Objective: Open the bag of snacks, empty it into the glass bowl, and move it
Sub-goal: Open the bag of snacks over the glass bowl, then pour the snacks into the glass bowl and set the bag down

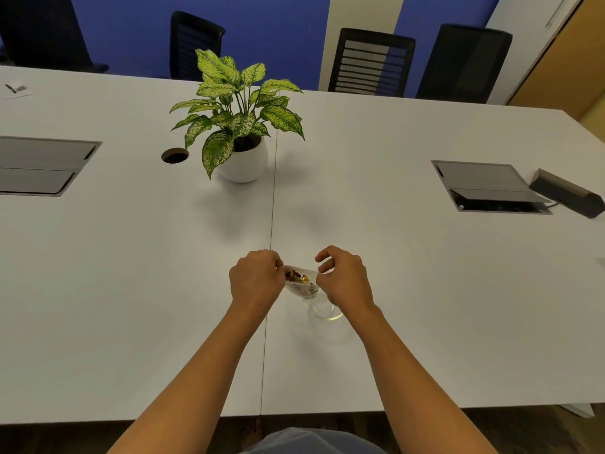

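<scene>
Over white table (131, 290), both hands (257, 278) stretch snack bag (301, 280) left-right.

Single head view, high above white table (131, 290), facing forward-down; hands near, lower centre.

White table (360, 365) lay bare on both sides of the hands and between them and the near edge. Left hand (254, 280) and right hand (343, 279) sat close together over the centre seam, bag of snacks (300, 280) filling the gap between them; glass bowl (322, 310) stood just below the bag, partly under the right wrist. Beyond the hands, a clear stretch, then the potted plant (239, 126) with leaves overhanging. Cable hole (175, 155) beside the pot. Hatch (487, 186) and black box (568, 192) stood far right, well apart.
</scene>
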A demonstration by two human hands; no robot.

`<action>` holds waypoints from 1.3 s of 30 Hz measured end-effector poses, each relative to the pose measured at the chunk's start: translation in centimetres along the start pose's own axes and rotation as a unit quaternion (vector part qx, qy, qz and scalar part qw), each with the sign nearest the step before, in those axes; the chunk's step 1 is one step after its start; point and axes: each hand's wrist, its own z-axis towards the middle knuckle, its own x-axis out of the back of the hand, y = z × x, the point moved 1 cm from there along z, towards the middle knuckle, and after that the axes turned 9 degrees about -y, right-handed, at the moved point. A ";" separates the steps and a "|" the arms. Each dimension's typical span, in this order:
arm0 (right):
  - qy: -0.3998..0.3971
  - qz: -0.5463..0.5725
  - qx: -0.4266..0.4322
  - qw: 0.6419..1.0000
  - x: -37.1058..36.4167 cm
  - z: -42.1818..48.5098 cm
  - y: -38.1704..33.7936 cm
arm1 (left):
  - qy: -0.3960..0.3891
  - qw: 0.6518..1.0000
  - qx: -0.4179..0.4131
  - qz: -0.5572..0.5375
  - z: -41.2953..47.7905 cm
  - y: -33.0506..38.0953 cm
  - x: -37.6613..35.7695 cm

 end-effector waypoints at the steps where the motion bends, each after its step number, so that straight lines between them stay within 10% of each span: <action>1: 0.008 -0.011 0.001 1.000 -0.1 0.0 0.1 | 0.002 1.000 -0.001 -0.006 0.1 -0.1 -0.1; 18: -0.078 -0.074 0.089 0.990 -2.5 1.6 -1.0 | -0.077 0.972 0.042 -0.219 2.0 -1.4 -0.3; 23: -0.079 -0.020 0.055 0.995 -0.8 3.1 -0.9 | -0.075 0.800 0.195 -0.562 2.2 -3.1 -1.5; 29: -0.127 0.142 0.046 0.981 1.2 4.1 -0.4 | -0.248 0.666 0.285 -0.644 1.3 -3.4 -6.4; 34: -0.133 0.180 0.055 0.973 1.4 4.3 0.1 | -0.330 0.423 0.188 -0.822 0.8 -2.1 -8.9; 36: -0.102 0.183 0.044 0.977 1.2 4.5 1.0 | -0.339 0.408 0.173 -0.830 1.0 -1.5 -9.1; 39: -0.055 0.190 0.019 0.980 0.9 5.1 3.1 | -0.332 0.491 0.184 -0.784 1.5 -1.0 -9.4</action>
